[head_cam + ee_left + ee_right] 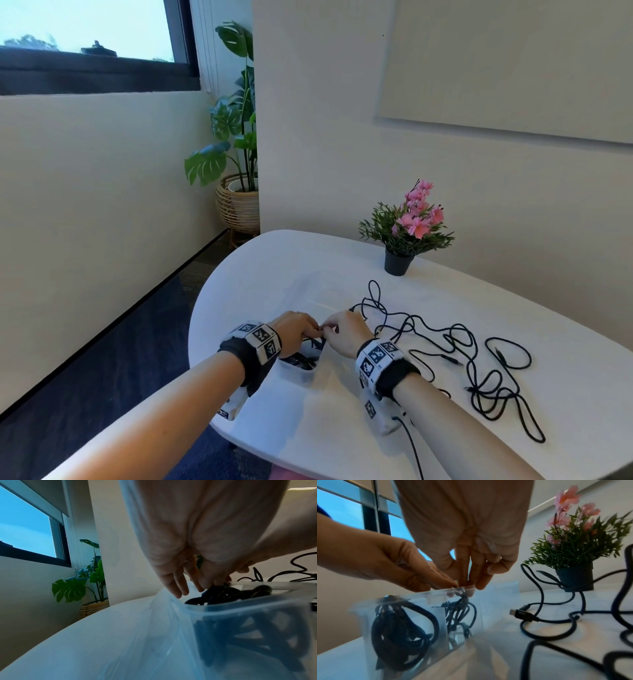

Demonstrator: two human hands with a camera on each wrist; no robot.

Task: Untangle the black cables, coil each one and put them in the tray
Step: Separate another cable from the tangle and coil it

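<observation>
- Right now both hands meet above the clear tray (412, 615): the left hand (297, 330) and the right hand (346, 332) bring their fingertips together at its upper rim.
- In the right wrist view, the right hand's thumb and first fingers (481, 580) pinch the top of a thin coiled cable (460, 614) that hangs down inside the tray; the left hand's fingertips (443, 582) pinch at the same spot.
- From the left wrist view, the left hand's outer fingers (176, 586) hang fairly straight over the rim, not gripping anything that I can see.
- To do this step well, I judge the coil should be lowered until it rests on the tray floor before the pinch is released, so the loops do not spring open.
- One hand should probably steady the light tray, since a snagged loop could tip or drag it.
- The tray stands on the white table (308, 428), close to the person's edge.
- Inside it lies a thicker bundled cable (402, 635) on the left side, and the thin coil sits beside it; a divider may separate them, but I cannot tell for certain.
- Outside the tray, loose black cables (479, 363) still sprawl in a tangle across the table to the right, one USB plug (520, 614) lying near the tray.
- A small potted plant with pink flowers (409, 226) stands behind the tangle.
</observation>
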